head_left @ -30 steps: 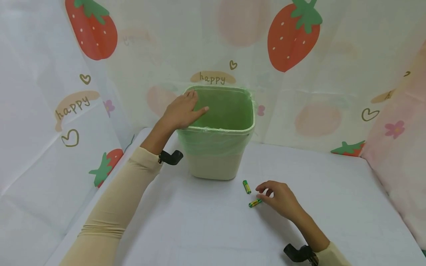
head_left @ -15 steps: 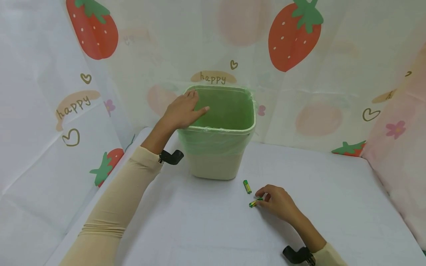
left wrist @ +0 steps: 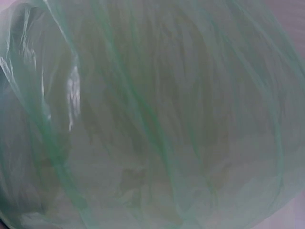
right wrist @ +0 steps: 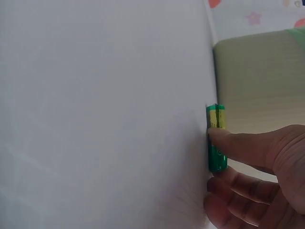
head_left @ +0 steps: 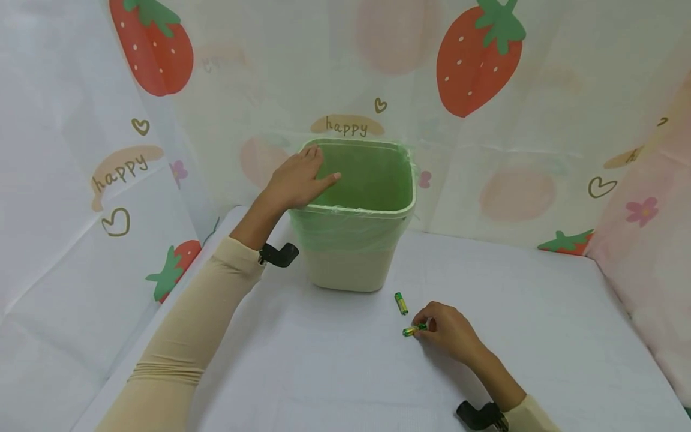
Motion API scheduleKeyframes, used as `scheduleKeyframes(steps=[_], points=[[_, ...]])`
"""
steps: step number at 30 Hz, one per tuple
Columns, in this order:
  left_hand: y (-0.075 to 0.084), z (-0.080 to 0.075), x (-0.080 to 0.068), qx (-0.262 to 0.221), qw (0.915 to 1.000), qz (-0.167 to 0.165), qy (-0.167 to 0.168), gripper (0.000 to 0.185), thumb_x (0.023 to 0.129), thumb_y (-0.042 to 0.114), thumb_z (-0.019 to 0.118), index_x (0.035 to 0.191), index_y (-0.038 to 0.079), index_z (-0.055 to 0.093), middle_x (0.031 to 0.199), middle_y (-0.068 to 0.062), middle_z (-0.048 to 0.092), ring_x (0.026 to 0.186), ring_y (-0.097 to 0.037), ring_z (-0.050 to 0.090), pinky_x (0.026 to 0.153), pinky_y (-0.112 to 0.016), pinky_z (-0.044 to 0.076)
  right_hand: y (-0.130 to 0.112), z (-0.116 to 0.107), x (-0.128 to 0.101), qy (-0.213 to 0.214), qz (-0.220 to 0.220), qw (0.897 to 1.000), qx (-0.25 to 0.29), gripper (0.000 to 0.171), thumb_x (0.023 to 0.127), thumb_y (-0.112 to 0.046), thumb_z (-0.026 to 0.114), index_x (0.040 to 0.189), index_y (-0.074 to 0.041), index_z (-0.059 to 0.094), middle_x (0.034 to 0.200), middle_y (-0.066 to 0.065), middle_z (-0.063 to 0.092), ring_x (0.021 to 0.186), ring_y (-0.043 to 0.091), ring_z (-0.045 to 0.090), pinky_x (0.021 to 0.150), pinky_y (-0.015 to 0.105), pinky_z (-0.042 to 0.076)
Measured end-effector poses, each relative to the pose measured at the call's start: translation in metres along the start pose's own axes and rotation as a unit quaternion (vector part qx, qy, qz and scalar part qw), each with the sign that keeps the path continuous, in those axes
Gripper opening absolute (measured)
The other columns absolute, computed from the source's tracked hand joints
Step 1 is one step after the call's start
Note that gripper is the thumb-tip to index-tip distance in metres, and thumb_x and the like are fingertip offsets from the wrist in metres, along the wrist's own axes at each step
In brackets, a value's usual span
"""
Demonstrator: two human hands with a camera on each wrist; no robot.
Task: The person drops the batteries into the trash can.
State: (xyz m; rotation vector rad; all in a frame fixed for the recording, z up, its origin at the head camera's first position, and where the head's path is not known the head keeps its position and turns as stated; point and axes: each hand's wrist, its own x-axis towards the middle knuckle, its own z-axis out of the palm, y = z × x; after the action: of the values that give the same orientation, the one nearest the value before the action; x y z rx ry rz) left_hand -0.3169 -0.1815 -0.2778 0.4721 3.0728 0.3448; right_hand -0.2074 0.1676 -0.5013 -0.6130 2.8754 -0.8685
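A pale bin lined with a thin green plastic bag stands upright on the white-covered table. My left hand rests on the bin's left rim, its thumb extended over the opening. In the left wrist view the bag fills most of the picture, and the hand is hidden. My right hand pinches a green and yellow battery between thumb and fingers, low over the table. The right wrist view has the thumb lying across this battery. A second such battery lies just beyond, nearer the bin.
White cloth covers the table. Behind the bin hangs a sheet printed with strawberries and hearts, and similar sheets enclose the left and right sides. Each wrist carries a small black camera.
My right hand has lowered slightly and closed its thumb and fingers on the nearer battery, which has barely shifted. The left hand and the bin stay in place.
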Motion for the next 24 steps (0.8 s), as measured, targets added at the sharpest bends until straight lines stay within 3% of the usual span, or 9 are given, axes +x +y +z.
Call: scheduleKeyframes(steps=[13, 24], points=[[0.002, -0.001, -0.001, 0.003, 1.0, 0.001, -0.003, 0.083, 0.109, 0.054, 0.033, 0.16, -0.006, 0.006, 0.168, -0.021, 0.001, 0.156, -0.031, 0.001, 0.126, -0.044, 0.006, -0.001, -0.001, -0.002, -0.026, -0.049, 0.998, -0.011, 0.013, 0.085, -0.013, 0.084, 0.088, -0.019, 0.073, 0.079, -0.012, 0.06, 0.069, 0.006, 0.051, 0.061, 0.024, 0.044], [0.002, -0.001, -0.002, -0.004, 1.0, -0.003, -0.003, 0.083, 0.109, 0.054, 0.034, 0.16, -0.006, 0.006, 0.168, -0.021, 0.001, 0.156, -0.032, 0.001, 0.126, -0.045, 0.007, -0.002, -0.015, 0.001, -0.06, -0.071, 0.995, 0.031, 0.011, 0.088, -0.008, 0.08, 0.09, -0.013, 0.07, 0.082, -0.006, 0.066, 0.074, 0.007, 0.056, 0.066, 0.025, 0.049]])
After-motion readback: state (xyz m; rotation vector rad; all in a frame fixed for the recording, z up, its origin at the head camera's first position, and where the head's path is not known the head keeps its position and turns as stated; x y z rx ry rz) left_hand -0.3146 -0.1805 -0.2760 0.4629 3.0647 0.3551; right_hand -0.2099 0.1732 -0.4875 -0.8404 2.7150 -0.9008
